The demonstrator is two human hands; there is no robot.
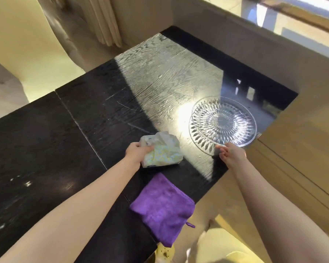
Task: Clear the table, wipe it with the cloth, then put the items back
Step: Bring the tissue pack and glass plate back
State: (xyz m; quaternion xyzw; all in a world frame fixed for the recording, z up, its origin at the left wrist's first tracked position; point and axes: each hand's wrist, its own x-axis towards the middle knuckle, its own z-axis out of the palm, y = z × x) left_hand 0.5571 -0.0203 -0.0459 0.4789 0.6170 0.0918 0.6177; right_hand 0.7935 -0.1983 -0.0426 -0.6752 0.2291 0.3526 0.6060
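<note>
A dark wooden table (46, 149) with a visible grain is seen, its far middle lit by a bright patch of light. A glass plate (222, 122) is placed at the right edge, its rim reaching just past it. A soft tissue packet (163, 149) is set left of the plate. A folded purple cloth (163, 207) is laid nearer, overhanging the near right edge.

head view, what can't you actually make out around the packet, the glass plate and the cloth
Head view only.
Print on the packet: blurred, and the left hand covers its left end.
Whether the right hand has a grip on the glass plate rim or only touches it: glare and clear glass hide that.
The yellow object below the purple cloth: cut off by the bottom edge, unidentifiable.
</note>
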